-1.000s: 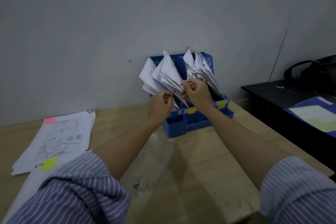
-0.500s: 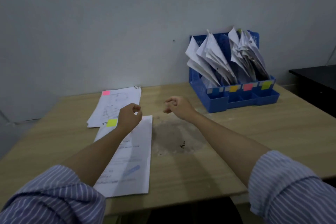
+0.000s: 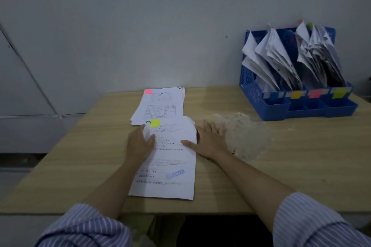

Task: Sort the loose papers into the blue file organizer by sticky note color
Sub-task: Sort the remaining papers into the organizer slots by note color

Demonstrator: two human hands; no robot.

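Two hands lie on the table (image 3: 281, 166): the left hand (image 3: 140, 142) and the right hand (image 3: 208, 140). Two lots of loose paper lie there: the near sheet (image 3: 170, 166) and the far stack (image 3: 160, 104), whose sheet count cannot be told. Each carries one sticky note: one yellow note (image 3: 155, 123), one pink note (image 3: 148, 91). One organizer (image 3: 271, 104) stands at the right with four colour labels on its front: blue, orange, pink and yellow-green. The papers in it are too many to count.
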